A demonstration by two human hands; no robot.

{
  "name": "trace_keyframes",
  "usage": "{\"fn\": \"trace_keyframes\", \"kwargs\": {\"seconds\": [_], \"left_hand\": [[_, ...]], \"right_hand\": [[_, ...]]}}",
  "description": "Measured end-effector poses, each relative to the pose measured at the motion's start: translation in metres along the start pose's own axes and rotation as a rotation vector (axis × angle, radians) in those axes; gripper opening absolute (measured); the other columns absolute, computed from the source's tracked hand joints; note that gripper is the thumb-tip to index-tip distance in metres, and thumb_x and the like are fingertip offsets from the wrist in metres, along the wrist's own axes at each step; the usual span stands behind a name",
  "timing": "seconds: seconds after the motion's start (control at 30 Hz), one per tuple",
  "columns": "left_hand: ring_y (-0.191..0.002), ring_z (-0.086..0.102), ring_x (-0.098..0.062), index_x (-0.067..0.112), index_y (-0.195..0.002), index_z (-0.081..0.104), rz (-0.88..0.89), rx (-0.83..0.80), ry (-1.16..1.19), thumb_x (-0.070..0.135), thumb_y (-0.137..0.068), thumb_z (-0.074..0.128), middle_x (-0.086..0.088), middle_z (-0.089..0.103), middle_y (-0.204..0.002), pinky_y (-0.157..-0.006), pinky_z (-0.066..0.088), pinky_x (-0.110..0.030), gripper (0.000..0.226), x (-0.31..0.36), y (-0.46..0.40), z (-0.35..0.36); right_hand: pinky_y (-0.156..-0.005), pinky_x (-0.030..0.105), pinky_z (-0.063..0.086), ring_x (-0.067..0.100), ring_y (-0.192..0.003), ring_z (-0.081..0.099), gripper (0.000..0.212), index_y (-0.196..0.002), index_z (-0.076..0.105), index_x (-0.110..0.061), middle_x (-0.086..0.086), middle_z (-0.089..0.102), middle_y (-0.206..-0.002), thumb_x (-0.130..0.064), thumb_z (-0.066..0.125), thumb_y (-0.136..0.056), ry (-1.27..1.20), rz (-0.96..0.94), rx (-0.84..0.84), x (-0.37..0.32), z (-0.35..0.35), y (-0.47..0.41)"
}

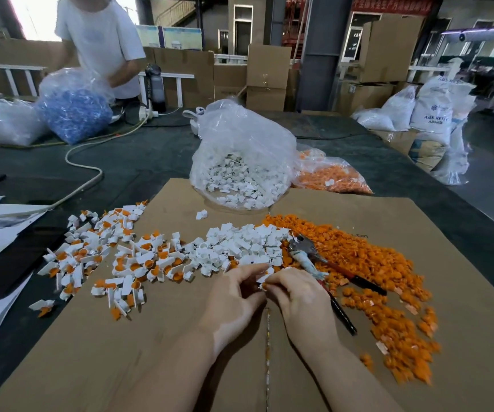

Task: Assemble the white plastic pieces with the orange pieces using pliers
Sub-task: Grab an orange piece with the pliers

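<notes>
Two hands meet in the middle of the cardboard sheet (180, 337), and both are busy with one small job. The left hand (234, 295) and the right hand (299, 295) come together fingertip to fingertip, and between them sit a small white piece and a bit of orange (263, 282). Each grip is closed on these little parts, pinching them, likely to fit the orange one into the white one by hand first. Both wrists lie low over the cardboard, with the fingers bent in toward each other. The pliers (323, 263) lie just beside the right hand, on the edge of the orange pile, so they are easy to grab when the squeeze is needed; no hand is on them now. The loose white pieces (240, 242) lie in a heap just past the fingers, and the loose orange pieces (373, 263) spread out to the right, so each kind is close to reach. The finished pieces (115, 257), white with orange in them, are pushed off to the left, out of the way. More white parts wait in a clear bag (240, 162) farther back on the table (150, 156), and a bag of orange parts (329, 173) sits next to it. A person in a white shirt (100, 40) stands across the table by a bag of blue parts (73, 111).
</notes>
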State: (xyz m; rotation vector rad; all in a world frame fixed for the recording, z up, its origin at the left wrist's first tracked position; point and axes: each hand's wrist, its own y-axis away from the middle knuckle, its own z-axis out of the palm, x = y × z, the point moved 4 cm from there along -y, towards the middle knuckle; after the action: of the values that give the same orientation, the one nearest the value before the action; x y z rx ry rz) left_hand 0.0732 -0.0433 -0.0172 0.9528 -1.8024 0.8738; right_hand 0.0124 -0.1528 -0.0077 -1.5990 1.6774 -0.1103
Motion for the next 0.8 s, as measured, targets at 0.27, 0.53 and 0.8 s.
{"fn": "trace_keyframes", "kwargs": {"seconds": [0.27, 0.53, 0.8], "left_hand": [[-0.098, 0.058, 0.002, 0.019, -0.108, 0.065, -0.027, 0.042, -0.020, 0.000, -0.077, 0.071, 0.012, 0.064, -0.100, -0.085, 0.043, -0.007, 0.037, -0.0046, 0.0000, 0.0024], [-0.082, 0.052, 0.023, 0.014, -0.105, 0.068, 0.069, 0.047, -0.110, 0.004, -0.077, 0.072, 0.020, 0.060, -0.089, -0.074, 0.035, 0.004, 0.031, 0.0022, 0.0017, 0.0045], [-0.083, 0.049, 0.023, 0.023, -0.103, 0.067, 0.114, 0.072, -0.223, 0.010, -0.080, 0.071, 0.028, 0.054, -0.083, -0.070, 0.033, 0.004, 0.027, 0.0042, 0.0048, 0.0041]], "right_hand": [[-0.080, 0.021, 0.046, 0.014, -0.085, 0.063, 0.019, -0.090, 0.071, -0.011, -0.002, 0.068, -0.086, 0.002, 0.072, -0.076, -0.041, 0.036, 0.047, 0.0003, -0.0072, 0.0042], [-0.073, 0.027, 0.046, 0.018, -0.080, 0.060, 0.007, -0.080, 0.070, -0.009, 0.000, 0.063, -0.080, -0.005, 0.073, -0.076, -0.035, 0.011, -0.030, -0.0030, -0.0037, 0.0050], [-0.073, 0.020, 0.043, 0.016, -0.078, 0.060, 0.008, -0.079, 0.070, -0.009, 0.000, 0.064, -0.078, -0.007, 0.076, -0.074, 0.011, 0.000, -0.005, -0.0048, -0.0064, 0.0049]]}}
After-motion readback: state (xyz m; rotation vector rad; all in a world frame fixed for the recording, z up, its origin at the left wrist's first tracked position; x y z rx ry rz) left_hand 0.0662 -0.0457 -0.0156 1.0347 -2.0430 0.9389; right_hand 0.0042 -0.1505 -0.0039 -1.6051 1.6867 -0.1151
